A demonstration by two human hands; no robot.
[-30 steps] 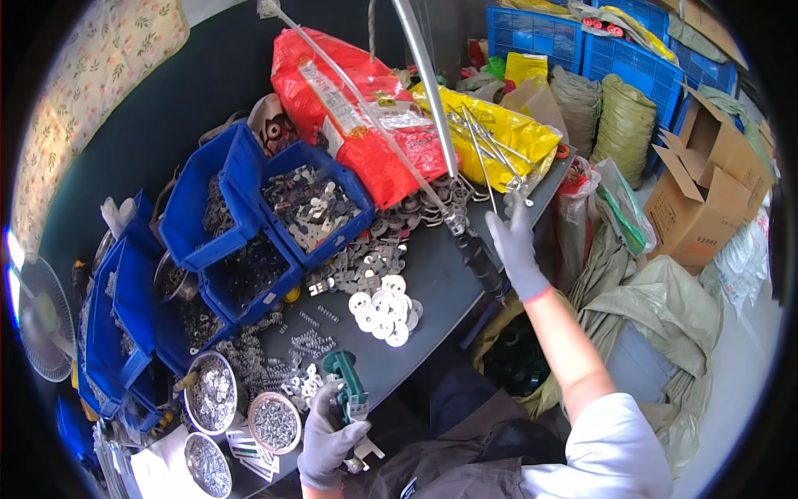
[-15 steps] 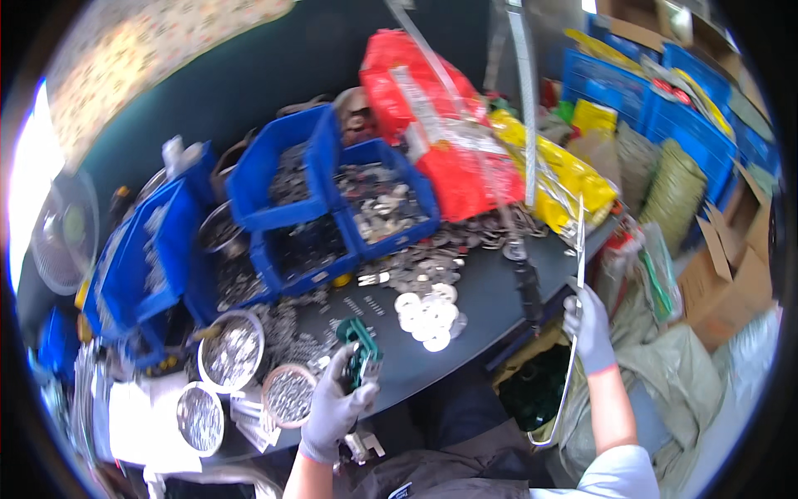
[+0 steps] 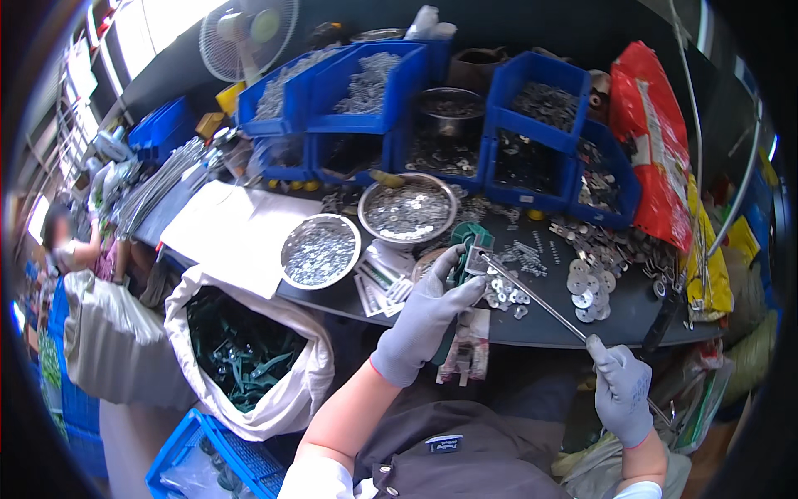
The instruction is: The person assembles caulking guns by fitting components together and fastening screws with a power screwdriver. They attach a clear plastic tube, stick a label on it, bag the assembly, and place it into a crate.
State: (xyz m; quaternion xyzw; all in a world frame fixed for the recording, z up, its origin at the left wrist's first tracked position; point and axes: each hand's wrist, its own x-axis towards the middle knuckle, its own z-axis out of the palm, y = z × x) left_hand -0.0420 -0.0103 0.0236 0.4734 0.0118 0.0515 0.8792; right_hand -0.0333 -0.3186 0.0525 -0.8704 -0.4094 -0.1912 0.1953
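Observation:
In my gloved left hand (image 3: 422,323) is a dark green clamp-like part (image 3: 471,236) with a silver metal piece at its end, raised in front of the bench edge. A long thin metal rod (image 3: 540,302) runs from my gloved right hand (image 3: 622,391) up to that metal piece. The rod's tip meets the metal piece; whether it sits inside a hole I cannot tell. My right fingers are closed round the rod's lower part. Just beyond the green part lie small metal pieces (image 3: 504,293) and springs (image 3: 525,256) on the dark bench.
Metal bowls of small parts (image 3: 320,252) (image 3: 407,209) stand left of my left hand. Behind are stacked blue bins (image 3: 539,100). Washers (image 3: 588,287) lie at right, near a red bag (image 3: 652,141). A white sack (image 3: 320,370) holds green parts. Far left is another person (image 3: 79,249).
The view has swung left, bringing the sack and another person into sight. My right hand has brought the rod, earlier held apart at the right, across to the green part in my left hand.

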